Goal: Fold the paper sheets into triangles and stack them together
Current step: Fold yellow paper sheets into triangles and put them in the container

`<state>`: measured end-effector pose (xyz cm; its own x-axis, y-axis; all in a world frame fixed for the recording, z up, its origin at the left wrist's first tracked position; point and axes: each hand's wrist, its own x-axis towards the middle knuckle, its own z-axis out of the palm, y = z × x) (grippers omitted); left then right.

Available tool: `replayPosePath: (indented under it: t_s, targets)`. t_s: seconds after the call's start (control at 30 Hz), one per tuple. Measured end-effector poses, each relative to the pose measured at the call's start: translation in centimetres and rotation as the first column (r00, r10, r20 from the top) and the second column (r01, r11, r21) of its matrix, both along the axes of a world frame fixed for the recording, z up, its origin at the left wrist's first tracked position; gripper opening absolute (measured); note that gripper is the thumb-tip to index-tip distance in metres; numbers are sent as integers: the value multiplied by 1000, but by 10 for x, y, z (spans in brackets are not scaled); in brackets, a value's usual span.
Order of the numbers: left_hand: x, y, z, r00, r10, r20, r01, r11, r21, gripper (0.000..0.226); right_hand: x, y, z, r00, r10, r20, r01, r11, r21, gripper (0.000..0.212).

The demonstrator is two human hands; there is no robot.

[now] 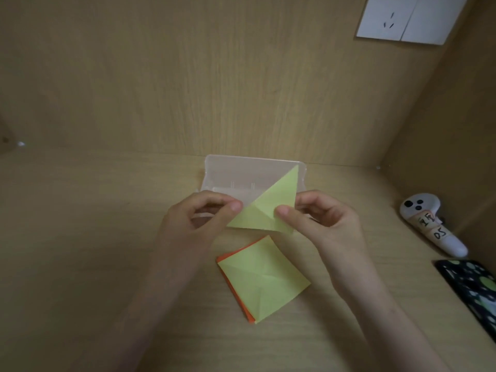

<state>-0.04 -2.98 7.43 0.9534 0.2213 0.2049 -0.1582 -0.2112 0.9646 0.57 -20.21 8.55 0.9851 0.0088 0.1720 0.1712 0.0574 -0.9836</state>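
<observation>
Both hands hold a yellow-green folded sheet (264,208) above the desk (94,237): the left hand (198,224) pinches its left edge, the right hand (319,224) its lower right part. Below them lies a stack of sheets (261,280), yellow-green over orange, near a clear plastic box (241,173)

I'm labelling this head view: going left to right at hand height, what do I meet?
Left hand → folded green sheet → right hand → white controller.
</observation>
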Motion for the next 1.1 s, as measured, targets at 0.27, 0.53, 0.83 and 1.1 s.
replayPosePath:
  t_s: [0.27,0.53,0.83,1.1]
  targets:
    - [-6,-4,8,969,-164,-183,100,942,-319,19,-7,1,-11,910,80,407,84,925,-370,13]
    - [-11,-5,11,957,-210,-198,118,911,-395,7,-2,2,-11,946,63,317,66,923,-380,5]
    - [-13,-6,7,962,-217,-167,147,924,-354,10,5,7,-9,995,99,-26,-101,992,-74,4]
    - [-6,-2,12,991,-110,-70,83,948,-307,17,5,8,-10,989,146,-19,-147,984,-100,8]
